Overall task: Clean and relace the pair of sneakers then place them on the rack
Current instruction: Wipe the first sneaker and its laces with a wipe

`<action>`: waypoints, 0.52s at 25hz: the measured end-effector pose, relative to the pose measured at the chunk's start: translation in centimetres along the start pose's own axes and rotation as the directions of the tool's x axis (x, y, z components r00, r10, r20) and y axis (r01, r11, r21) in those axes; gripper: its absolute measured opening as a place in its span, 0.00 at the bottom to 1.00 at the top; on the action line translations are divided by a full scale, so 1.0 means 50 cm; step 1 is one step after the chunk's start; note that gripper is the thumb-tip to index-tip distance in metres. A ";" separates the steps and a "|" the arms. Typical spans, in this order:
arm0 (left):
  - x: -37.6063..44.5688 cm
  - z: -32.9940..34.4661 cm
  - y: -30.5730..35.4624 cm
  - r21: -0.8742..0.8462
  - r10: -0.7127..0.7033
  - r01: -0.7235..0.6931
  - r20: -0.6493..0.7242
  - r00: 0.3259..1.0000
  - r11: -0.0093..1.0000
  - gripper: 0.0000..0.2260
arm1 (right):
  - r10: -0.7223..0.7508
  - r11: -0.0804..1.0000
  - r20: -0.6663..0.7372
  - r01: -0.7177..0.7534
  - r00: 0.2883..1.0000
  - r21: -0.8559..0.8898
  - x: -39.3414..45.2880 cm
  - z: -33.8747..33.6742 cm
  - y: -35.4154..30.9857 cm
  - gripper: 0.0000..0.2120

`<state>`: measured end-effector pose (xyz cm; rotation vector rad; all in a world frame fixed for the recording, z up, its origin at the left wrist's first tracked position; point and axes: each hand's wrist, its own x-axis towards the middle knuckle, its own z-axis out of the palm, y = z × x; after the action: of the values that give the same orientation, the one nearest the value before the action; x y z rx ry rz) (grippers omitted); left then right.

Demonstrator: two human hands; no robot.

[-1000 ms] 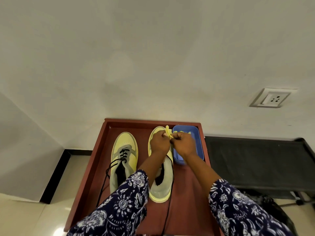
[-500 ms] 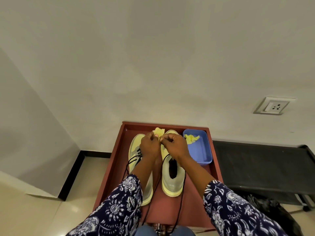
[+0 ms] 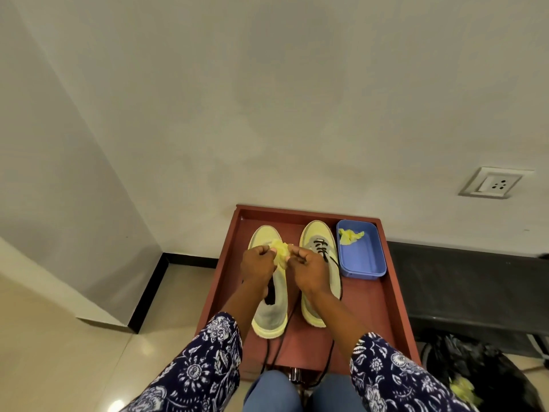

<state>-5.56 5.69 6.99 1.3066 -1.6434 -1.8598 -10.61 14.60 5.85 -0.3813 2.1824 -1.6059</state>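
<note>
From the head view, my left hand [image 3: 258,267] and right hand [image 3: 307,270] each pinched the yellow cloth [image 3: 280,253] with curled fingers, holding it above the left sneaker [image 3: 271,310] on the red tray [image 3: 392,304]. The right sneaker [image 3: 319,248] stood just beside it, laces trailing loose. I judged I was in the cleaning step; next I needed to wipe the upper. A second cloth lay in the blue tub [image 3: 364,260]. I could read no writing.

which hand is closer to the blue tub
Right. The right hand is over the laced shoe beside the blue tub; the left hand is farther, over the other shoe.
</note>
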 end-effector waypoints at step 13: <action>-0.022 -0.049 -0.044 -0.091 -0.235 0.264 0.247 0.940 0.960 0.17 | 0.059 0.995 0.006 -0.059 0.998 -0.081 -0.066 0.044 0.056 0.17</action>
<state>-2.33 5.67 5.64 1.3390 -1.4970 -2.3057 -6.60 15.06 3.13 -0.3436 2.2362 -1.4854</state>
